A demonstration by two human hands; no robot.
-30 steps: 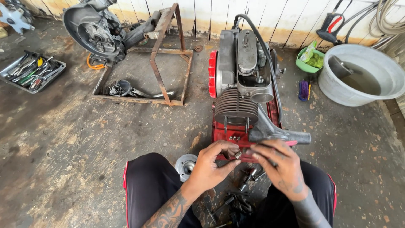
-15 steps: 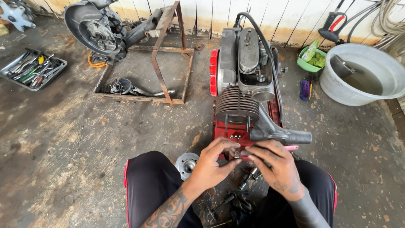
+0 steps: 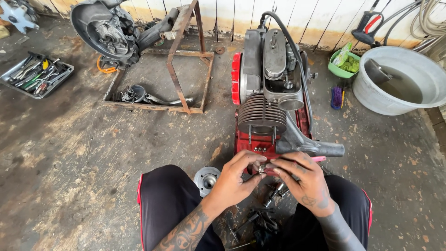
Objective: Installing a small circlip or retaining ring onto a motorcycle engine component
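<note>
I pinched the small metal fitting between left hand and right hand, fingertips closed, just before the red engine. It looked light, rigid, greasy; grip its sides.

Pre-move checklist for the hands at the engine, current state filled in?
1. Small metal part pinched between fingertips of both hands: ok.
2. Left hand and right hand both fully in view: ok.
3. Finned cylinder unobstructed just ahead of the hands: ok.
4. Loose tools lying on the floor between the knees, close under the hands: not ok.
5. What kind of part is pinched: cannot tell.
</note>
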